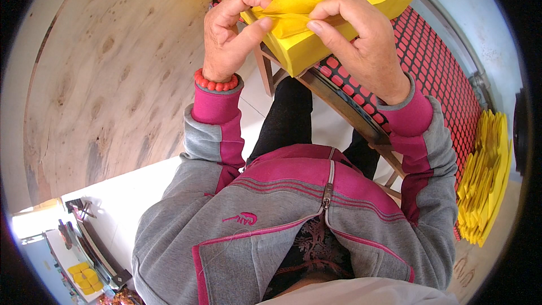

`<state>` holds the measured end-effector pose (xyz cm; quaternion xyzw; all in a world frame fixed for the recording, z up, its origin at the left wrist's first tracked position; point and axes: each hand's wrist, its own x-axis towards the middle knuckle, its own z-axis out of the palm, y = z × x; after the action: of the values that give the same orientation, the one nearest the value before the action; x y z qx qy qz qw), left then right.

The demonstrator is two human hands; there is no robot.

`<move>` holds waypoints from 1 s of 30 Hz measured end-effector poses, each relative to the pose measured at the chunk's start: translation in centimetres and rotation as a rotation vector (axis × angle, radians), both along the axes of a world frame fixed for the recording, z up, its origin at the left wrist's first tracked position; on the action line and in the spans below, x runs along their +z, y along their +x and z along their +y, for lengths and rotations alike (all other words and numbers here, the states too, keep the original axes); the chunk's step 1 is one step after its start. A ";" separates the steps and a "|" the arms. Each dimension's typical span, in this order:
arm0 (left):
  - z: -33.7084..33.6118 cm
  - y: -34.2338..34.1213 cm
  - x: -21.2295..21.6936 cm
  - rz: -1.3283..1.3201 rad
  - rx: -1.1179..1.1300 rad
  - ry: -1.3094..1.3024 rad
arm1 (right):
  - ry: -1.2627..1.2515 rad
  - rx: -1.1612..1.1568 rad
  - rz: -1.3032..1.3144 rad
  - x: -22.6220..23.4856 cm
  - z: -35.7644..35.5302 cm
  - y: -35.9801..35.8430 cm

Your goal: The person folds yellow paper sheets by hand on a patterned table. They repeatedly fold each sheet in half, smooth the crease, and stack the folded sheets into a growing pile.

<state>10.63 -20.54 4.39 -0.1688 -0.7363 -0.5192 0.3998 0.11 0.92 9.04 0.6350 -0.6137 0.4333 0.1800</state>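
Note:
A small piece of yellow paper, folded into layers with loose flaps, is held up between my hands. My left hand, with a red bead bracelet at its wrist, grips the left side, its index finger over a fold and its thumb near the lower edge. On the right side, my right hand pinches the edge between thumb and fingers. Some fingertips of both hands are hidden behind the paper. Below lies a large yellow block of paper or a wrapped pack, its near corner pointing toward me.
At left stands a large knotty wooden board. A red-and-black patterned cloth covers the surface at right, above a wooden frame. Several folded yellow papers stand bunched at far right. Yellow pieces lie at lower left.

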 end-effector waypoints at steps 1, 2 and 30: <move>0.0 0.0 -0.1 -0.001 0.007 0.004 | -0.001 -0.002 -0.007 0.0 0.0 0.0; 0.0 0.0 -0.1 -0.003 0.013 0.008 | -0.002 -0.003 -0.003 0.0 0.0 0.0; 1.0 0.3 0.4 -0.015 0.017 0.099 | -0.023 -0.006 -0.007 0.0 -0.2 0.2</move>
<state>10.91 -19.51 4.80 -0.1390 -0.7140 -0.5528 0.4065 0.28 0.71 9.00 0.6297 -0.6109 0.4421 0.1866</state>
